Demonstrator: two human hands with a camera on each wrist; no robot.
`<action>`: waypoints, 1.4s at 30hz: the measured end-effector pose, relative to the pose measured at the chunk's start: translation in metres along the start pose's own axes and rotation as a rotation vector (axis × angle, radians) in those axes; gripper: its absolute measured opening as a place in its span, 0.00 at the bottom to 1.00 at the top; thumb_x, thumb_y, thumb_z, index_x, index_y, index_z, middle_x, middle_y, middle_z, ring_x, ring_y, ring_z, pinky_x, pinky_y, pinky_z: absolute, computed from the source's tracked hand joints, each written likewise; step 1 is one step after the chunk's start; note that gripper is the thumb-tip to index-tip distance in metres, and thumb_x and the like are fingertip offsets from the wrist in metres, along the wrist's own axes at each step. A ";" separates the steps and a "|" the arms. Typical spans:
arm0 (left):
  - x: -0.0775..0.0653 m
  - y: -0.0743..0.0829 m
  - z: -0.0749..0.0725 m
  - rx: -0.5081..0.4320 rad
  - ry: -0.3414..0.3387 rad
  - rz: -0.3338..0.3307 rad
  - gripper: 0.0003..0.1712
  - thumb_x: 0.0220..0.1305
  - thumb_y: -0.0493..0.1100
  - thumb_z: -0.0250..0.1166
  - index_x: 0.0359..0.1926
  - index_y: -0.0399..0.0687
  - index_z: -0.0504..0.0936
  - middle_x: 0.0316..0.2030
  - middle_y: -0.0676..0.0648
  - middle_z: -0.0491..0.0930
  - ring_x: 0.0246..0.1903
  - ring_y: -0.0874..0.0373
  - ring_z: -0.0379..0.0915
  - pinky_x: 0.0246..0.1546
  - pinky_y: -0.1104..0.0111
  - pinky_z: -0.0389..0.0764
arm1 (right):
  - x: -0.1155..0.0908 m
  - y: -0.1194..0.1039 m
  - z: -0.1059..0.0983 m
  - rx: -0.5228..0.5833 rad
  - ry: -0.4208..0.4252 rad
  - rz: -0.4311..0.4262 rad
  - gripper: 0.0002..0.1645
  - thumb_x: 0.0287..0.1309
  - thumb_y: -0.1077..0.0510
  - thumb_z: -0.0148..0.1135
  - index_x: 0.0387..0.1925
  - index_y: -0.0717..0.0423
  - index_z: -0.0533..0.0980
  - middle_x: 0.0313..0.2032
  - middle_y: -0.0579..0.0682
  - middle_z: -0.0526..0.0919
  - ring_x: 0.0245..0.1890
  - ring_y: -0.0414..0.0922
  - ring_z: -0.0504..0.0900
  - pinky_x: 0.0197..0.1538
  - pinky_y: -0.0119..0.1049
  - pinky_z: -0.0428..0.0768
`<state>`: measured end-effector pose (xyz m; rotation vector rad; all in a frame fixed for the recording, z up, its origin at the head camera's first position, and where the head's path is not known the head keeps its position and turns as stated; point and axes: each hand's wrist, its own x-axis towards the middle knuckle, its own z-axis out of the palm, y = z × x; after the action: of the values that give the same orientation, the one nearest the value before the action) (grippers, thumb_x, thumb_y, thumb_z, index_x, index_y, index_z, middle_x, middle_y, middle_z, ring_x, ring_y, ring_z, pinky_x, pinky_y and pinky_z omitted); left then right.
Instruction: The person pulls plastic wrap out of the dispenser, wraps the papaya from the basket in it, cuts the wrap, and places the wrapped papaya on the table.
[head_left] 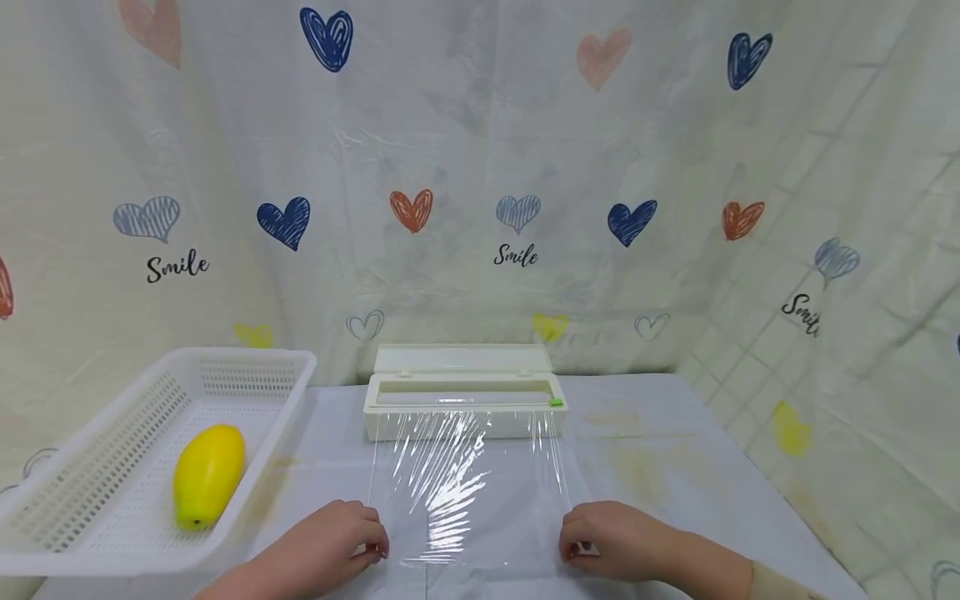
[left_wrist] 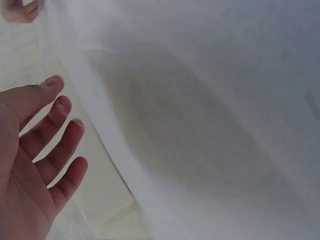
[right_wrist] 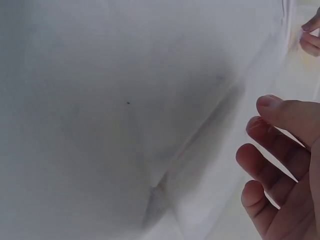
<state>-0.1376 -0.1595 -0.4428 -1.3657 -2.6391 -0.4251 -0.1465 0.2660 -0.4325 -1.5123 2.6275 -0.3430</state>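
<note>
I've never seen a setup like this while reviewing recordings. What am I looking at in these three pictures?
There is no machine here: a person works with bare hands. The wide picture comes from a camera worn on the head, looking forward and down. The other two come from cameras on each wrist, showing that hand close up.

On the pale-covered table stands a white box with its lid open. To its left, a white basket holds a yellow fruit.

Clear film stretches from the box; the left hand and right hand pinch its near corners.
</note>
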 end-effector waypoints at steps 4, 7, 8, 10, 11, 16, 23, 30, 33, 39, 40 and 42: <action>0.000 -0.007 0.014 0.083 0.014 0.036 0.10 0.54 0.38 0.72 0.28 0.63 0.86 0.25 0.68 0.73 0.27 0.71 0.67 0.29 0.74 0.69 | 0.004 0.003 0.004 0.012 -0.054 0.049 0.08 0.59 0.58 0.69 0.33 0.38 0.81 0.29 0.26 0.73 0.29 0.25 0.69 0.34 0.19 0.71; 0.001 -0.008 0.019 0.079 -0.037 -0.008 0.09 0.56 0.40 0.71 0.28 0.64 0.86 0.25 0.68 0.73 0.27 0.71 0.67 0.30 0.74 0.69 | 0.007 0.003 0.007 0.013 -0.070 0.056 0.08 0.58 0.58 0.69 0.32 0.38 0.82 0.28 0.26 0.73 0.28 0.25 0.69 0.34 0.19 0.70; 0.002 -0.007 0.019 0.068 -0.066 -0.031 0.08 0.57 0.41 0.71 0.28 0.64 0.86 0.25 0.69 0.73 0.28 0.70 0.67 0.30 0.73 0.70 | 0.007 0.003 0.007 0.015 -0.076 0.061 0.08 0.58 0.58 0.70 0.32 0.38 0.82 0.28 0.26 0.73 0.28 0.25 0.68 0.33 0.20 0.70; 0.004 -0.006 0.019 0.041 -0.118 -0.079 0.06 0.59 0.44 0.70 0.29 0.63 0.87 0.26 0.69 0.73 0.28 0.71 0.67 0.32 0.71 0.71 | 0.008 0.002 0.008 0.018 -0.081 0.072 0.07 0.58 0.58 0.70 0.32 0.39 0.82 0.27 0.26 0.72 0.27 0.25 0.68 0.33 0.20 0.70; 0.005 -0.005 0.019 0.026 -0.139 -0.103 0.05 0.61 0.46 0.70 0.29 0.63 0.87 0.26 0.69 0.74 0.28 0.71 0.67 0.33 0.70 0.72 | 0.009 0.002 0.008 0.033 -0.093 0.096 0.07 0.59 0.57 0.69 0.33 0.38 0.82 0.27 0.26 0.72 0.27 0.25 0.68 0.33 0.21 0.71; 0.006 0.000 0.016 0.010 -0.163 -0.167 0.09 0.64 0.55 0.66 0.31 0.62 0.88 0.27 0.69 0.73 0.29 0.70 0.66 0.35 0.67 0.72 | 0.009 0.002 0.005 0.087 -0.095 0.205 0.04 0.62 0.52 0.66 0.39 0.38 0.83 0.26 0.26 0.71 0.26 0.26 0.69 0.33 0.24 0.72; 0.004 0.003 0.008 0.049 -0.122 -0.209 0.19 0.66 0.64 0.60 0.36 0.59 0.88 0.32 0.64 0.73 0.34 0.65 0.69 0.40 0.63 0.74 | 0.006 0.003 0.001 0.065 0.008 0.155 0.04 0.62 0.53 0.65 0.39 0.43 0.83 0.30 0.27 0.75 0.27 0.26 0.72 0.33 0.22 0.73; 0.003 0.003 0.003 0.070 -0.068 -0.237 0.18 0.68 0.63 0.59 0.41 0.59 0.86 0.37 0.62 0.76 0.39 0.61 0.72 0.45 0.58 0.76 | 0.005 0.002 -0.011 0.130 -0.020 0.209 0.07 0.64 0.47 0.65 0.41 0.41 0.83 0.37 0.30 0.78 0.28 0.26 0.74 0.33 0.24 0.74; 0.002 0.002 0.000 0.074 -0.053 -0.246 0.18 0.68 0.63 0.59 0.42 0.59 0.86 0.38 0.62 0.77 0.40 0.61 0.73 0.46 0.57 0.76 | 0.003 -0.001 -0.013 0.112 0.025 0.165 0.10 0.64 0.45 0.64 0.43 0.41 0.83 0.42 0.33 0.78 0.28 0.26 0.74 0.34 0.23 0.73; 0.003 0.002 -0.008 0.068 -0.057 -0.264 0.17 0.67 0.61 0.61 0.44 0.57 0.85 0.40 0.60 0.79 0.42 0.60 0.74 0.48 0.56 0.76 | -0.001 -0.003 -0.016 0.077 0.106 0.099 0.18 0.66 0.42 0.62 0.54 0.40 0.80 0.48 0.36 0.78 0.29 0.26 0.75 0.32 0.21 0.71; 0.003 0.002 -0.009 0.069 -0.054 -0.265 0.17 0.67 0.61 0.61 0.44 0.57 0.85 0.40 0.60 0.79 0.42 0.59 0.74 0.48 0.55 0.76 | -0.001 -0.003 -0.017 0.076 0.109 0.103 0.19 0.66 0.42 0.62 0.55 0.40 0.79 0.48 0.37 0.78 0.29 0.26 0.75 0.32 0.21 0.71; 0.003 0.002 -0.013 0.080 -0.038 -0.264 0.17 0.67 0.60 0.62 0.44 0.57 0.85 0.41 0.59 0.79 0.42 0.59 0.74 0.48 0.55 0.77 | 0.000 -0.002 -0.020 0.070 0.116 0.115 0.21 0.66 0.41 0.62 0.57 0.40 0.79 0.48 0.38 0.79 0.29 0.27 0.76 0.31 0.21 0.71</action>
<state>-0.1382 -0.1601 -0.4296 -1.0166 -2.8445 -0.3212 -0.1482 0.2682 -0.4129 -1.3528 2.7440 -0.5210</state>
